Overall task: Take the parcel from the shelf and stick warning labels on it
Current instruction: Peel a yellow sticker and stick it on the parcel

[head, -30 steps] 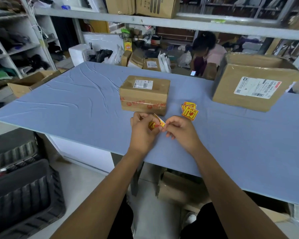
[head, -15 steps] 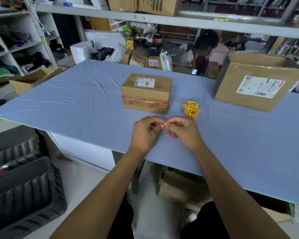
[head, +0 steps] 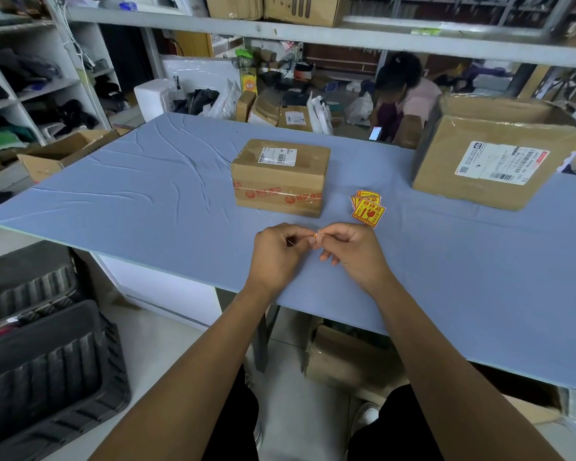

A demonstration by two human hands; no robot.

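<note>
Bench (head: 147,201): flat top under a pale blue, creased sheet, wrinkles fanning from the far-left corner.

Parcel: small brown rectangular cardboard parcel (head: 280,176), sealed with clear tape printed in red, white shipping slip on its top face. It sits mid-bench, closer to the far edge than the near one. Long axis runs roughly parallel to the near edge; the taped long side faces the person.

Small fanned stack of square yellow-and-red warning labels (head: 367,207) lies flat on the sheet, just right of the parcel, apart from it.

Large brown cardboard carton with a white printed label (head: 492,154) stands at the far-right part of the bench, well apart from the parcel.

Left hand (head: 276,252) and right hand (head: 350,249) meet above the near edge, in front of the parcel, fingertips pressed together. Both pinch one single yellow-and-red label (head: 315,234), of which only a tiny edge-on sliver shows between the fingertips. Remaining fingers of both hands are curled.

Versus one second ago: the pinched label then showed its yellow face tilted toward the camera; now it is nearly hidden. Half a second ago it was already down to a sliver. Parcel, label stack and carton unchanged in position. Hands remain at the same spot.
</note>
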